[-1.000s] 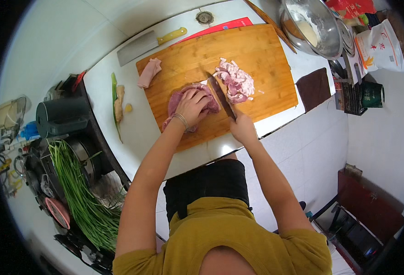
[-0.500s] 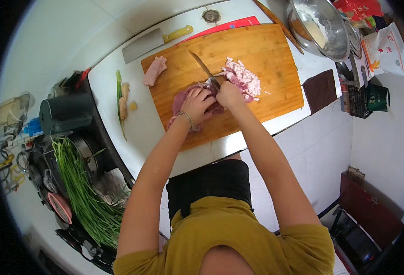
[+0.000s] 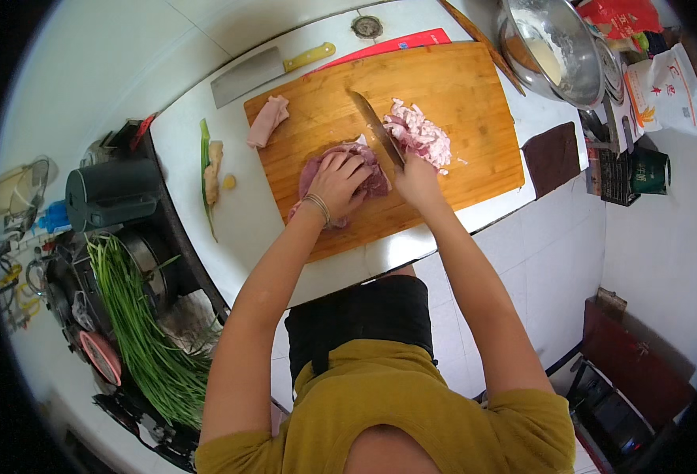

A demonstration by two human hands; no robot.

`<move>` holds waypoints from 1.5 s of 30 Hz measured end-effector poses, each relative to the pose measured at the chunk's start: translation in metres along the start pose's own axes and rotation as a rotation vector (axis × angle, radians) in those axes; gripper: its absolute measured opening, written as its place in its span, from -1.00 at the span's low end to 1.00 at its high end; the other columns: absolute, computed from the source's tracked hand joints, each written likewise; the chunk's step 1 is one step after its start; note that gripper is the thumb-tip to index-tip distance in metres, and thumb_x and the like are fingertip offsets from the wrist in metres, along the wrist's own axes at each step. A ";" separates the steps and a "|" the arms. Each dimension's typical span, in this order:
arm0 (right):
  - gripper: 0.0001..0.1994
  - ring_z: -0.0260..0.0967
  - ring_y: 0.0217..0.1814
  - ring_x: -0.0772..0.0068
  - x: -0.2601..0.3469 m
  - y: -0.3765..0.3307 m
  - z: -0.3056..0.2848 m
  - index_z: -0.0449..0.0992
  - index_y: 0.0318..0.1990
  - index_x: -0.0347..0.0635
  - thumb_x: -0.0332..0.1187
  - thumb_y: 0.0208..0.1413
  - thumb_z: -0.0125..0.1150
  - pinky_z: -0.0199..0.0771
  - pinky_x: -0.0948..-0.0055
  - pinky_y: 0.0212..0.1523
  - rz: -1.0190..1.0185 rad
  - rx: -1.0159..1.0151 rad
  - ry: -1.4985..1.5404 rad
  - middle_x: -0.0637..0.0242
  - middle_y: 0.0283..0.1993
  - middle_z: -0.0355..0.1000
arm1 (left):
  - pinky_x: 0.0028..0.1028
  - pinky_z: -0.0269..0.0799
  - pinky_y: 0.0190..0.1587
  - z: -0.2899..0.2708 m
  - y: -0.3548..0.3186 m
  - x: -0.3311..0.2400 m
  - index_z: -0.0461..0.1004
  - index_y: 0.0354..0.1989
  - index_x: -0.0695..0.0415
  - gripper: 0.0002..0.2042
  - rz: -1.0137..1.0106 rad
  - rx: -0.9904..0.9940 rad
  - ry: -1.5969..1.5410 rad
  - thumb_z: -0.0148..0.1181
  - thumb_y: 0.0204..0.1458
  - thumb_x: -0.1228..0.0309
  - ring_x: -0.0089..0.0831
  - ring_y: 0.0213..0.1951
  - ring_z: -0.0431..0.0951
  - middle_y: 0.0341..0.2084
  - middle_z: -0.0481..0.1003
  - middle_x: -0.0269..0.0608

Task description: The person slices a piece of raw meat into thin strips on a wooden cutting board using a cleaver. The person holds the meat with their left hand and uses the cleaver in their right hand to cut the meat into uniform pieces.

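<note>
Meat [image 3: 375,178] sits on the near left part of the cutting board [image 3: 475,99], and the left hand [image 3: 339,182] is right on top of it, fingers spread over the flesh. Now look at the right hand [image 3: 416,182], above the board's near side: fingers wrapped round the handle of a long knife [image 3: 375,121], its blade slanting away across the board, just beside the meat! Whether the blade touches the board, I can't tell from here. On the board's right half lies a pile of pale and pink strips [image 3: 423,136]. At the board's left end, a pale pink slab [image 3: 268,122]; beyond the board's far left corner, a cleaver [image 3: 247,77]. Left of the board, ginger [image 3: 213,162] and a green stalk [image 3: 205,170]; past its far right corner, a metal bowl [image 3: 578,51] dusted white inside.
</note>
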State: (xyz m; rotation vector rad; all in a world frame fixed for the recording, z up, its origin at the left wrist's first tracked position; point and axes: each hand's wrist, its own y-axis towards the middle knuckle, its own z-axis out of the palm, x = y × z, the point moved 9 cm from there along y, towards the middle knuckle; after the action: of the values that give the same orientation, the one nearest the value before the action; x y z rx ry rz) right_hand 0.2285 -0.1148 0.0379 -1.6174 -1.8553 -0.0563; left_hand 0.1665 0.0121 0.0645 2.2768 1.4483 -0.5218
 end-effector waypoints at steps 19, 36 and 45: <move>-0.76 0.42 -0.13 -0.17 -0.005 -0.055 0.030 0.41 -0.24 -0.40 -0.42 -0.07 0.08 0.43 0.03 -0.11 0.107 0.164 -0.062 -0.21 -0.25 0.44 | -0.23 0.11 0.17 0.016 0.008 0.008 0.49 -0.23 0.02 -0.63 -0.027 0.020 0.006 0.33 -0.32 0.30 -0.26 0.03 0.30 -0.13 0.39 -0.33; -0.76 0.44 -0.12 -0.12 0.010 -0.002 0.043 0.50 -0.27 -0.38 -0.39 -0.06 0.10 0.45 0.06 -0.10 0.055 0.317 -0.119 -0.15 -0.22 0.46 | -0.30 0.17 0.12 0.016 0.008 0.014 0.52 -0.28 0.00 -0.66 -0.055 0.006 -0.015 0.30 -0.34 0.32 -0.26 -0.03 0.33 -0.20 0.41 -0.32; -0.78 0.39 -0.19 -0.23 0.012 0.003 0.040 0.45 -0.35 -0.48 -0.47 -0.15 0.11 0.40 0.03 -0.17 0.032 0.243 -0.057 -0.28 -0.31 0.41 | -0.28 0.17 0.12 0.016 0.011 0.010 0.52 -0.27 0.00 -0.67 -0.022 -0.020 -0.031 0.30 -0.32 0.29 -0.28 -0.03 0.33 -0.19 0.41 -0.32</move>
State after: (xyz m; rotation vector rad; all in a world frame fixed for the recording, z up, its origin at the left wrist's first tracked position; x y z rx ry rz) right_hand 0.2128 -0.0856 0.0117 -1.4928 -1.8004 0.2227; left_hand 0.1786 0.0071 0.0469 2.2297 1.4591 -0.5454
